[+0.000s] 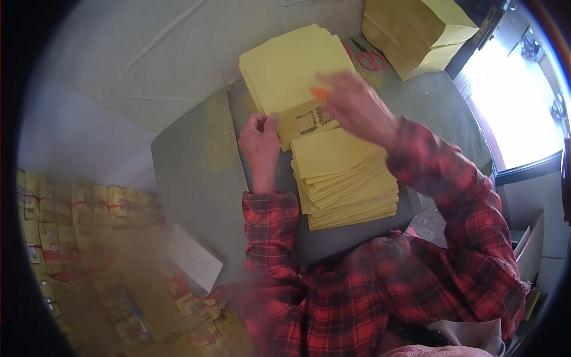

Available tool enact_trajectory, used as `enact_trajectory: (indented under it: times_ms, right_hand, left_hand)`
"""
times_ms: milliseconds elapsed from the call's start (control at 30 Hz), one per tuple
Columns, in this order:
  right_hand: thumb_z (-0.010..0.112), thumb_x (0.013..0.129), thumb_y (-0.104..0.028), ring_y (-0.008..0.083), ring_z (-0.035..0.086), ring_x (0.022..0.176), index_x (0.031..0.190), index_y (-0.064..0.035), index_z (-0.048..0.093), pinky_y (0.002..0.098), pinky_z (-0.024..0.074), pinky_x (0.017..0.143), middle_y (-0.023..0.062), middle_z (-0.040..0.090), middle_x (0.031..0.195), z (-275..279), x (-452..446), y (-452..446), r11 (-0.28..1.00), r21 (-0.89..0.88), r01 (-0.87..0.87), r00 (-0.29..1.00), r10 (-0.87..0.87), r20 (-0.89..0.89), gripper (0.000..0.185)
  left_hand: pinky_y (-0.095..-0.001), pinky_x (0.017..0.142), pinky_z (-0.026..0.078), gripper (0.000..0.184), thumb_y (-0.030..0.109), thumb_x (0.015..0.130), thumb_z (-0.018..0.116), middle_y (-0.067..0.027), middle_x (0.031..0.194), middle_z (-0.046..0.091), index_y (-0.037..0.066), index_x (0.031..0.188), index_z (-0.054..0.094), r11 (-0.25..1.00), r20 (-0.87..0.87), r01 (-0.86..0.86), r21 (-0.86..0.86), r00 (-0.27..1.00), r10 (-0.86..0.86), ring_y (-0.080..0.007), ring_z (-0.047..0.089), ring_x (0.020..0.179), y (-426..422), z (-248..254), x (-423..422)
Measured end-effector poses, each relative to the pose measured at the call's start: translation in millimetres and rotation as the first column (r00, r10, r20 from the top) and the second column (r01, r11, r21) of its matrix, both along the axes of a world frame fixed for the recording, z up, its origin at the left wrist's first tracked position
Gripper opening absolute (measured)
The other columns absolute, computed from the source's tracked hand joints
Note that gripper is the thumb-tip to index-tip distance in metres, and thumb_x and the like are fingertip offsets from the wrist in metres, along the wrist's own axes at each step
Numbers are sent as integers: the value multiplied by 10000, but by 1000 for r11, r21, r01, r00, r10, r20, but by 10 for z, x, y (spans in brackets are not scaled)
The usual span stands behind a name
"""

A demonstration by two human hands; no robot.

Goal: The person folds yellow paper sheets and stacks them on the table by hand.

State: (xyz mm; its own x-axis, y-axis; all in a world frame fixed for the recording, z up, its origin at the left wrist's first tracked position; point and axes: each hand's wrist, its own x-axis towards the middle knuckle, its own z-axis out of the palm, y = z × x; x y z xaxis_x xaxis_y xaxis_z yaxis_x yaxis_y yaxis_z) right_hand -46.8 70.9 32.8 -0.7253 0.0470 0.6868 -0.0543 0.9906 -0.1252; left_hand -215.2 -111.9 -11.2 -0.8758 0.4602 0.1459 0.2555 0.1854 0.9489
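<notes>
A stack of large yellow paper sheets lies at the back of the grey table, with a printed yellow piece at its near edge. My left hand is closed at the left edge of that printed piece, thumb and fingers pressed together on it. Above the stack's right part, my right hand is closed around a small orange object, blurred by motion; what the object is cannot be made out. A fanned pile of folded yellow paper lies just below the printed piece.
Red-handled scissors lie behind the stack, beside a large yellow paper block at the back right. The grey table extends left. Many yellow bundles with red bands lie at the lower left, near a white board.
</notes>
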Motion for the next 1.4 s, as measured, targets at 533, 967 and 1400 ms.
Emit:
enact_trajectory:
  times_ms: [533,967,1400]
  right_hand:
    - [725,976,-233,341,511,1363,1125,-85,801,505,359,1136,129,583,1533,-246,-97,355,980,63,189,974,-180,-138,224]
    - [704,931,-272,356,667,1032,968,-76,716,538,468,1014,102,698,1238,147,374,-130,955,-147,257,666,-65,744,199]
    - [716,984,-265,349,528,1351,1124,-70,798,522,350,1147,141,578,1545,-309,-439,544,954,97,283,954,-270,-132,253]
  left_hand:
    - [-230,479,388,182,190,1027,681,7,706,587,30,949,714,962,386,70,265,906,-172,-63,494,531,-47,152,-92]
    - [-239,515,476,146,84,1005,678,-72,783,670,-38,1080,702,976,264,-27,218,964,-32,-120,567,557,87,160,-53]
    - [-252,505,446,193,160,1018,665,-39,748,637,-25,1009,720,962,373,27,273,918,-131,-104,562,558,36,115,-94]
